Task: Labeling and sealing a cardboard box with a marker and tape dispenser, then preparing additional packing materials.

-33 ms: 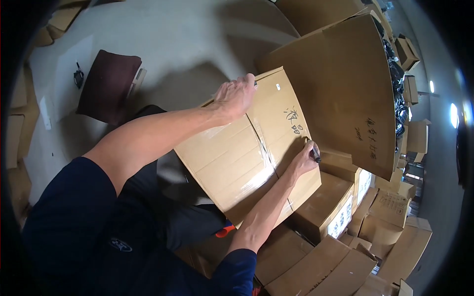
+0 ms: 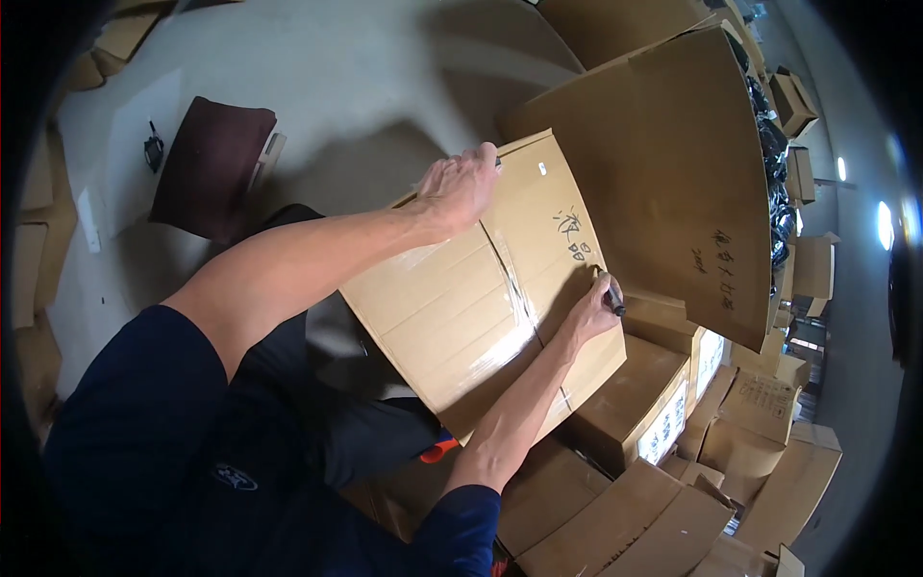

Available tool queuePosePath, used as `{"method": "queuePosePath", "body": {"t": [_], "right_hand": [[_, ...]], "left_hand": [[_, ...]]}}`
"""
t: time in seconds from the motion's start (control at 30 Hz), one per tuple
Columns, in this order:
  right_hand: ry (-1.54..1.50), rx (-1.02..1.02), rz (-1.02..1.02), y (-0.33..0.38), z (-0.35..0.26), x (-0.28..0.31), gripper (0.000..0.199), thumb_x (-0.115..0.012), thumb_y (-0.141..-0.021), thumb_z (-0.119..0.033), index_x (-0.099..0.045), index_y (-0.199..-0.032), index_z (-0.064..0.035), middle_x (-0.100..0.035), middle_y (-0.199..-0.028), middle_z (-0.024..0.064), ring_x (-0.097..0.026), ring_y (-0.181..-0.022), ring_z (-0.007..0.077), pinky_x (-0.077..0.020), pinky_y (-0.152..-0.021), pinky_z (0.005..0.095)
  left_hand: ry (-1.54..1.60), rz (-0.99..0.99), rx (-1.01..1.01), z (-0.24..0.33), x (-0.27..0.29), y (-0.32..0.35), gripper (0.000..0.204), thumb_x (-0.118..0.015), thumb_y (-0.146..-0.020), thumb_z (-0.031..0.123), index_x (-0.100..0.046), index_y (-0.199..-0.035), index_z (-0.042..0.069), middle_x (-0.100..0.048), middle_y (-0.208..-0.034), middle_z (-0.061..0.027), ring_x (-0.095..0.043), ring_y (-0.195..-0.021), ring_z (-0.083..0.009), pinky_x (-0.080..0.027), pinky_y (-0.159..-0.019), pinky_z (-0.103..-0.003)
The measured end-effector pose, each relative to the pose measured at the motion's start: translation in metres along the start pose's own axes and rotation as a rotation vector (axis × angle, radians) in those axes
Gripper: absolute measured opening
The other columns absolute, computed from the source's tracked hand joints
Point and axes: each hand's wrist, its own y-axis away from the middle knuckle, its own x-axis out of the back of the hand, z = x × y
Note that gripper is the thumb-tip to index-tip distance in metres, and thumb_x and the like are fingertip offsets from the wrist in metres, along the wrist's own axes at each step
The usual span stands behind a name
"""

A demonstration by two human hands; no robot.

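A flat brown cardboard box (image 2: 452,317) lies tilted in front of me, with clear tape and a dark seam across its face. Dark handwritten characters (image 2: 574,237) run along its right part. My right hand (image 2: 590,310) grips a black marker pen (image 2: 612,303), its tip at the cardboard just below the characters. At the box's far edge, my left hand (image 2: 461,190) rests closed on the cardboard. A small dark thing shows by its fingertips, too small to name.
A large open carton (image 2: 654,173) with black plastic bags (image 2: 772,173) stands at the right. Stacked boxes (image 2: 644,385) fill the lower right. On the grey floor at left lie a dark maroon seat-like block (image 2: 212,168) and a small black object (image 2: 153,149).
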Motion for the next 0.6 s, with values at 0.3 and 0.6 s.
{"method": "queuePosePath", "body": {"t": [0.3, 0.6], "right_hand": [[0.055, -0.018, -0.016, 0.0039, -0.0020, 0.0060, 0.021, -0.066, -0.089, -0.015, -0.068, -0.087, 0.0061, -0.062, -0.074, 0.0037, -0.055, -0.069, 0.0125, -0.0460, -0.065, 0.0286], [0.059, 0.039, 0.149, -0.0029, 0.0059, 0.0028, 0.022, -0.067, -0.088, -0.016, -0.066, -0.083, 0.0061, -0.060, -0.074, 0.0030, -0.055, -0.069, 0.0133, -0.0470, -0.065, 0.0296]], "left_hand": [[-0.045, 0.045, -0.047, -0.0032, -0.0015, -0.0008, 0.028, -0.045, -0.104, 0.026, -0.047, -0.106, -0.001, -0.065, -0.101, -0.0289, -0.069, -0.088, -0.0424, -0.055, -0.080, -0.051], [-0.076, -0.001, 0.001, 0.0052, 0.0035, 0.0011, 0.028, -0.045, -0.104, 0.027, -0.047, -0.106, -0.001, -0.066, -0.102, -0.0271, -0.068, -0.093, -0.0415, -0.055, -0.083, -0.050]]}}
